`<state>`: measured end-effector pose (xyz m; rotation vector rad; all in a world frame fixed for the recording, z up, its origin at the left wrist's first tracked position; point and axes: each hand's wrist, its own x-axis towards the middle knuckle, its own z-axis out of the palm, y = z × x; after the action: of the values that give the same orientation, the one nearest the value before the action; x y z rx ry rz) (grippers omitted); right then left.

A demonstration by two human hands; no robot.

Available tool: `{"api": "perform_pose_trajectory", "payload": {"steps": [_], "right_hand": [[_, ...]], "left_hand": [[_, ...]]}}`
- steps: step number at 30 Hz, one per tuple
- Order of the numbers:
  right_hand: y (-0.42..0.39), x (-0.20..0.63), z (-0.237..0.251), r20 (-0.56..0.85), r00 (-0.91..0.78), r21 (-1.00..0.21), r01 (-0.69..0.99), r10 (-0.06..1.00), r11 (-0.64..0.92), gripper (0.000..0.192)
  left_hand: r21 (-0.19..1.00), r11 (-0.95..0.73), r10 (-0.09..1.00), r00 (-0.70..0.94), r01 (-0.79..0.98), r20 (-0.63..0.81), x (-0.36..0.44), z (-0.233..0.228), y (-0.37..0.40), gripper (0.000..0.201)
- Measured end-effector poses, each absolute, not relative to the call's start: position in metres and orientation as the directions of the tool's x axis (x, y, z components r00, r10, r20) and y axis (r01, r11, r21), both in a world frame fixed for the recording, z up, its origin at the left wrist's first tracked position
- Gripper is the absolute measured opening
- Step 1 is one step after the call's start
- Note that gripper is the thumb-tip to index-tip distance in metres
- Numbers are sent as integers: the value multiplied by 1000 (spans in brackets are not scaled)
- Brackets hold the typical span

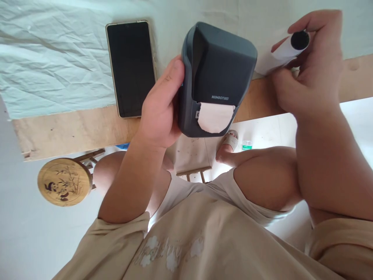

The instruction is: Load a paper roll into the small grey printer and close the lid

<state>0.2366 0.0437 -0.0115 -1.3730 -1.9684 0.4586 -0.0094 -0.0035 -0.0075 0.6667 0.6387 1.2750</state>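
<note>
Centrally, the left hand (161,109) grips a dark printer (217,74) by its side, a paper tab (216,117) sticking out of its slot. At upper right, the right hand (309,66) pinches a white roll (291,44) between thumb and fingers. A phone (131,68) lies at upper left on the cloth (52,58). A stool (64,181) stands lower left.

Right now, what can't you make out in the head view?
- Printer: left side hidden by the left hand; small print under the logo too tiny to read.
- Roll: its length hidden inside the right hand.
- Phone: screen dark, nothing readable.
- Stool: legs mostly hidden under the table.
</note>
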Motion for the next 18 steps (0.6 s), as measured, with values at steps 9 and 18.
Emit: {"api": "perform_pose_trajectory", "payload": {"steps": [9,18], "right_hand": [[47,235,-12,439,-196,-536,727,877,430,49],[39,237,-4,648,-166,-455,699,743,552,46]], "left_hand": [[722,176,979,195,-669,-58,-10,-9,-4,31],[721,176,973,231,-670,-23,-11,-7,-3,34]]}}
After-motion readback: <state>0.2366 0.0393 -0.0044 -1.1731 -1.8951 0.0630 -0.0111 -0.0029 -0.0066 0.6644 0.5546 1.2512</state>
